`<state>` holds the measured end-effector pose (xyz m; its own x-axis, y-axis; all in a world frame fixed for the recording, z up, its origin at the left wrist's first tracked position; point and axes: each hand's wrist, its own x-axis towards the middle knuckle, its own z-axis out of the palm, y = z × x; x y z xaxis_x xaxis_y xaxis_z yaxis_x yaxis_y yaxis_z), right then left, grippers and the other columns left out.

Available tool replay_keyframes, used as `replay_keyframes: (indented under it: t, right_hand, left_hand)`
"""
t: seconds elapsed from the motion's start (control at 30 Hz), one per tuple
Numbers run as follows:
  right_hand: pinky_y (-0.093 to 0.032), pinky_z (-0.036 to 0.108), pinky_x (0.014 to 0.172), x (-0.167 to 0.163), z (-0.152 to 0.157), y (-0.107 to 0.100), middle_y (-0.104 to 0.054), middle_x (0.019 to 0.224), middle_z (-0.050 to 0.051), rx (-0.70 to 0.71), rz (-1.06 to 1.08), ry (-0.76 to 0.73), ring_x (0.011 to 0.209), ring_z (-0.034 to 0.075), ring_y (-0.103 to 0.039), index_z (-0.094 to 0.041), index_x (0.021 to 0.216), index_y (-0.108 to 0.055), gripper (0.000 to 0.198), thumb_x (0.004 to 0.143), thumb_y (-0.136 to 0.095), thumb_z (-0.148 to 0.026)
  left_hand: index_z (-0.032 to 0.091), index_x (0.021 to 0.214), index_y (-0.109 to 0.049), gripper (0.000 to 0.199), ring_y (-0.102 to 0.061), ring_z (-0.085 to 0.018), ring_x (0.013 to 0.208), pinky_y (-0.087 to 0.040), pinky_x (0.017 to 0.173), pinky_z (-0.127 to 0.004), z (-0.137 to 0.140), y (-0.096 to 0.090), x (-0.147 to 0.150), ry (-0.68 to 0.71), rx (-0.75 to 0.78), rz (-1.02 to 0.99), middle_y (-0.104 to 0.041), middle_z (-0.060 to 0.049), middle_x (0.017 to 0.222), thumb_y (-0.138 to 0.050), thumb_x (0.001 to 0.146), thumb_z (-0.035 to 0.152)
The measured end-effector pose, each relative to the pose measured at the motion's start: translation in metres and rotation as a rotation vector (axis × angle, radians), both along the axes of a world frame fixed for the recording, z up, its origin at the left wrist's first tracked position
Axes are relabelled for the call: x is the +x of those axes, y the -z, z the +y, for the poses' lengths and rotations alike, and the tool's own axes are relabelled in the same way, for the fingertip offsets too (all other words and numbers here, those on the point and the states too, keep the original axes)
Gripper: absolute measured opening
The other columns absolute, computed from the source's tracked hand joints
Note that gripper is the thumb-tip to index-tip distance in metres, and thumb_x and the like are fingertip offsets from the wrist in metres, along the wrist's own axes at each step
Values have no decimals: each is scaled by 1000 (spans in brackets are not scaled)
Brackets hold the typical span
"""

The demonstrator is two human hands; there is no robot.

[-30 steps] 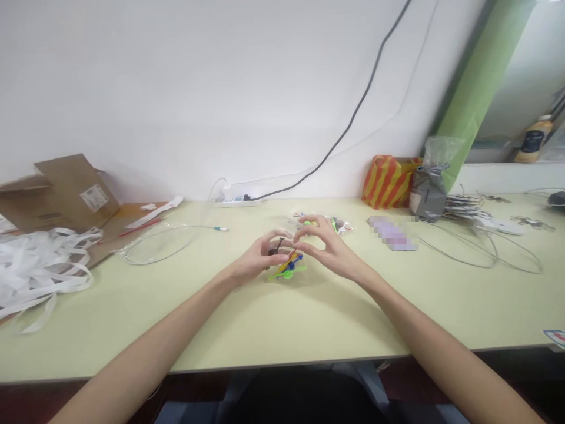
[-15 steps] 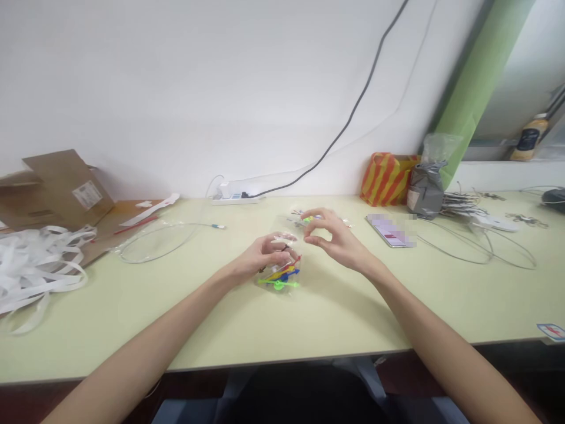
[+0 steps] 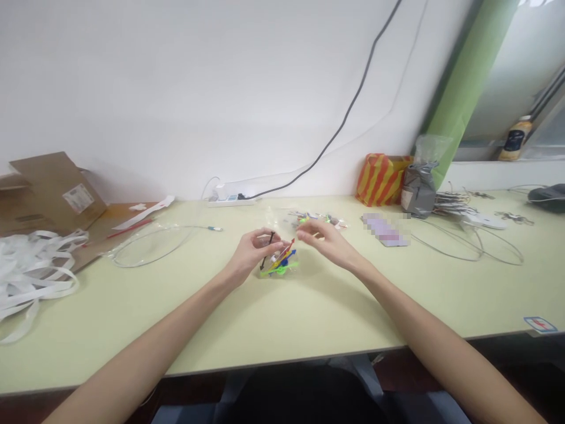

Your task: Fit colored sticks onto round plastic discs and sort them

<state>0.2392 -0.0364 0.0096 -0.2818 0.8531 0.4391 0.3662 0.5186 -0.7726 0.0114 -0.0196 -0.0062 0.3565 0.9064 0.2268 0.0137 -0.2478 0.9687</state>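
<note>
A clear plastic bag holds several plastic arrow spinners in green, yellow, blue and red, with a black arrow near its left side. My left hand pinches the upper left part of this bag, just above the table. To the right of the bag, my right hand hovers with its fingers loosely bent and a small gap by the thumb. Its fingertips are close to the bag's upper right edge; whether they touch it is unclear. Behind the right hand lies a pile of more small coloured pieces in clear plastic.
On the left are white strapping, a cardboard box and a coiled cable. A power strip sits by the wall. At right are a phone, a striped bag and a grey bag.
My right hand has come lower and its fingers have drawn closer together. The bag in my left hand has turned, so the black arrow shows more. The view has shifted slightly.
</note>
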Motion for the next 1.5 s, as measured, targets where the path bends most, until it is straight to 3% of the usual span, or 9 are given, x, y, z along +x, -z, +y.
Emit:
replay_keyframes:
  t: [0.17,0.33,0.5,0.57,0.73,0.93,1.1,1.27,1.5]
  right_hand:
    - [-50,29,72,-4,7,9,-72,74,5,-28,17,-52,74,17,-65,-16,71,-69,30,91,-62,-38]
    - [-47,28,60,-5,12,14,-64,61,2,-45,199,11,58,15,-59,-16,74,-66,33,91,-60,-44]
    - [-48,29,67,-7,12,15,-68,74,5,0,230,38,71,17,-62,-16,79,-68,34,90,-62,-47]
    - [-49,29,68,-6,11,15,-69,77,5,-25,257,28,73,17,-62,-16,82,-70,36,90,-62,-50]
    - [-50,30,64,-6,11,14,-65,68,3,-120,338,-35,65,15,-60,-15,81,-71,38,87,-66,-52]
    - [-51,30,64,-8,7,13,-67,69,1,-79,382,-119,63,15,-61,-18,112,-73,37,87,-70,-45]
    - [-50,30,62,-6,4,10,-68,72,3,-72,425,-204,64,15,-61,-19,100,-78,26,88,-68,-40]
    - [-49,28,61,-5,8,13,-67,71,2,-132,502,-194,64,14,-61,-19,85,-76,15,86,-66,-31]
    - [-47,27,66,-2,9,13,-69,81,5,-182,458,-204,74,15,-61,-17,76,-73,23,85,-53,-24]
  left_hand:
    - [18,103,-62,46,-75,-27,88,-57,76,-34,-5,5,8,112,-44,69,-78,-9,95,-86,73,44]
    - [16,100,-66,48,-74,-25,83,-55,72,-31,-4,2,8,-43,5,59,-78,-10,92,-86,71,49]
    - [12,94,-73,55,-69,-20,72,-50,63,-27,-4,-2,5,-32,5,81,-76,-10,82,-62,88,65]
    - [12,92,-75,54,-69,-20,71,-49,62,-27,-4,-1,6,-23,32,109,-75,-9,79,-62,88,64]
    - [14,108,-73,47,-75,-27,87,-54,73,-32,-5,-2,6,-18,-7,25,-76,-15,108,-65,90,56]
    - [15,110,-69,43,-76,-25,80,-55,67,-31,-3,-7,0,-66,11,-32,-78,-16,100,-64,91,53]
    - [20,123,-60,39,-73,-20,68,-52,63,-28,-2,-10,-2,-13,-14,-147,-79,-11,91,-65,91,41]
    - [18,90,-57,18,-75,-24,76,-54,70,-33,-3,-11,-1,46,-11,-195,-79,-11,94,-64,89,35]
    - [16,76,-54,30,-75,-25,70,-53,68,-34,-7,-15,0,73,4,-134,-77,-12,87,-65,87,42]
